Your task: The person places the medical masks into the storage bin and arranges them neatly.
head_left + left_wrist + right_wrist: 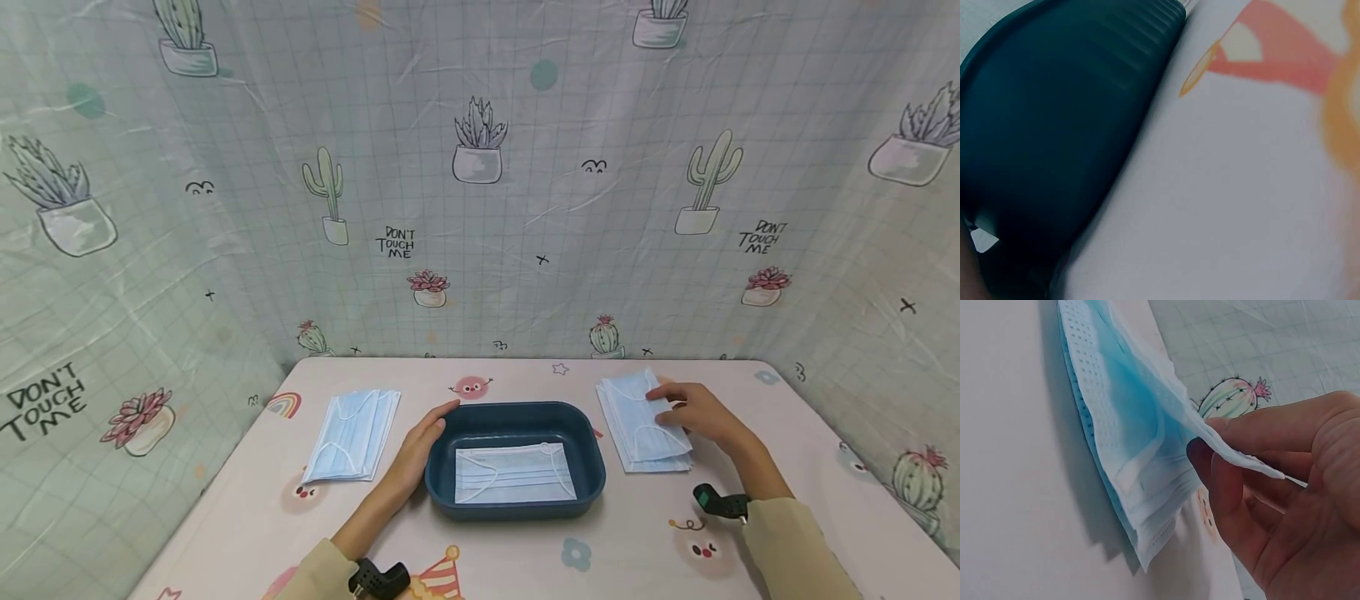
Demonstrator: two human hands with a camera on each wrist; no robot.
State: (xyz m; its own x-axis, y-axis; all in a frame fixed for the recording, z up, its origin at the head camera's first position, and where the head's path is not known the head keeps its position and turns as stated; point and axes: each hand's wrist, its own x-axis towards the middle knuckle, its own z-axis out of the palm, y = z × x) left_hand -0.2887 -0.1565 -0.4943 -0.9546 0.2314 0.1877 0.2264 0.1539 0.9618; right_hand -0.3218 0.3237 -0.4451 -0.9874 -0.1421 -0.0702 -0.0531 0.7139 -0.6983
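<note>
In the head view, my left hand (pixel 408 458) lies along the left side of a dark blue rectangular tub (pixel 513 512), fingertips at its far left rim. Inside the tub lies a light blue face mask (pixel 513 475) with white ear loops. To the right, my right hand (pixel 697 412) pinches the edge of the top mask (pixel 1210 439) of a small stack (pixel 626 429) between thumb and fingers. That edge is lifted away from the mask below (pixel 1100 406), as the right wrist view shows. The tub's wall (pixel 1066 125) fills the left of the left wrist view.
Another stack of light blue masks (pixel 352 437) lies on the table left of the tub. A pale printed cloth (pixel 630 550) covers the tabletop. Behind and at both sides hangs a cactus-print curtain (pixel 525 225).
</note>
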